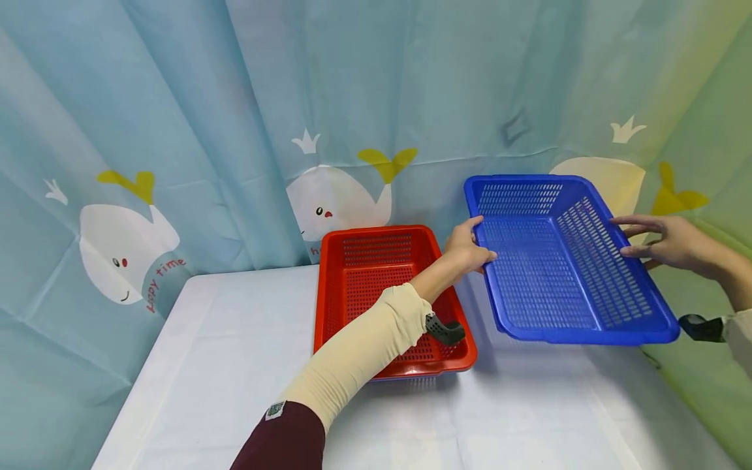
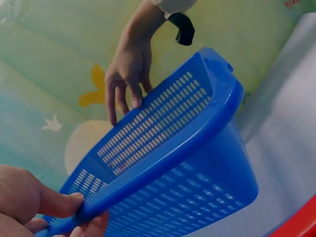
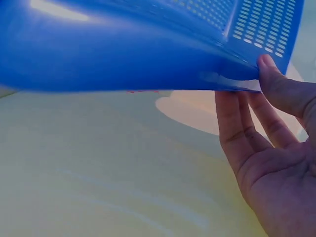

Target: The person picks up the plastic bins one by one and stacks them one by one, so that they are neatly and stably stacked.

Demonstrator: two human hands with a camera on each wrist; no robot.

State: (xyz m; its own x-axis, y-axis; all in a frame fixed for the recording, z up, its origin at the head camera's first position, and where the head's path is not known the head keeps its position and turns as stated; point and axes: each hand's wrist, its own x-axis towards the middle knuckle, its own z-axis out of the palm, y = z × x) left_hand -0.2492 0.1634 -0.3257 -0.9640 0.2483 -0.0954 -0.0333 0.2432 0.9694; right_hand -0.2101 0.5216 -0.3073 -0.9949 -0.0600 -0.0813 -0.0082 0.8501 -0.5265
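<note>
A blue plastic basket (image 1: 587,336) with slotted walls is held tilted above the right part of the table, its inside facing the head camera. My left hand (image 1: 466,250) grips its left rim, thumb on the inner side and fingers round the outside, as the left wrist view also shows. On the opposite rim, my right hand (image 1: 675,241) pinches the edge between thumb (image 3: 269,66) and fingers (image 3: 232,123). A red basket (image 1: 329,287) of similar shape sits on the table under my left forearm, which hides part of it. Nothing shows inside either basket.
The table (image 1: 247,339) has a white cover. A light blue curtain (image 1: 205,130) with whale prints hangs along its far side, close behind both baskets. At the right, a greenish stretch of curtain (image 1: 722,274) borders the table. A bluish edge shows beneath the red basket.
</note>
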